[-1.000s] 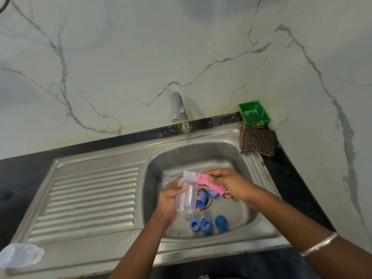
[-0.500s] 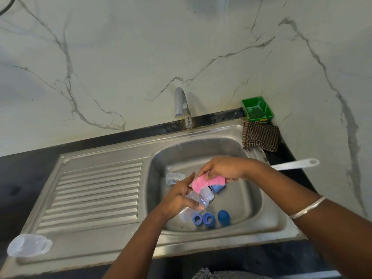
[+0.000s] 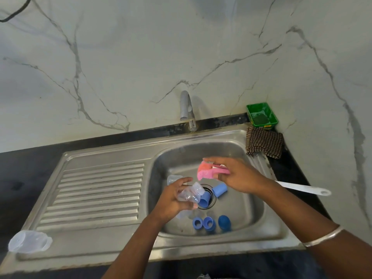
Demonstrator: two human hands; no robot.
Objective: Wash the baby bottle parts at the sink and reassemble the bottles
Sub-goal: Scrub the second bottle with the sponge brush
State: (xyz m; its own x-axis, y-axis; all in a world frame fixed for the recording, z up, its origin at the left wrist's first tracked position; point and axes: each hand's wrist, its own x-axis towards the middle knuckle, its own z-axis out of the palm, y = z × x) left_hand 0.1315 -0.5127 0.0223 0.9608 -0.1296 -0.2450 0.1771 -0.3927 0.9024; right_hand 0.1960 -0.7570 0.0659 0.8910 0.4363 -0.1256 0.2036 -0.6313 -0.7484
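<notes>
Over the sink basin point(image 3: 251, 210) my left hand point(image 3: 173, 200) grips a clear baby bottle point(image 3: 190, 194), tilted with its threaded neck towards the drain. My right hand point(image 3: 239, 176) holds a pink sponge bottle brush point(image 3: 206, 171) near its head, above and right of the bottle and apart from it. Its white handle point(image 3: 302, 189) sticks out to the right past my wrist. On the basin floor lie two blue caps point(image 3: 219, 190) by the drain, two blue rings point(image 3: 203, 223) and a blue dome cap point(image 3: 224, 222). A clear part point(image 3: 171, 179) lies behind my left hand.
Another clear bottle point(image 3: 30, 241) lies on the ribbed drainboard point(image 3: 96, 196) at the front left. The faucet point(image 3: 187, 109) stands behind the basin with no water running. A green tray point(image 3: 261, 115) and a checked cloth point(image 3: 263, 143) sit at the back right corner.
The brush head has come away from the bottle and moved up and right. My left hand has lowered the bottle and tipped it towards the drain.
</notes>
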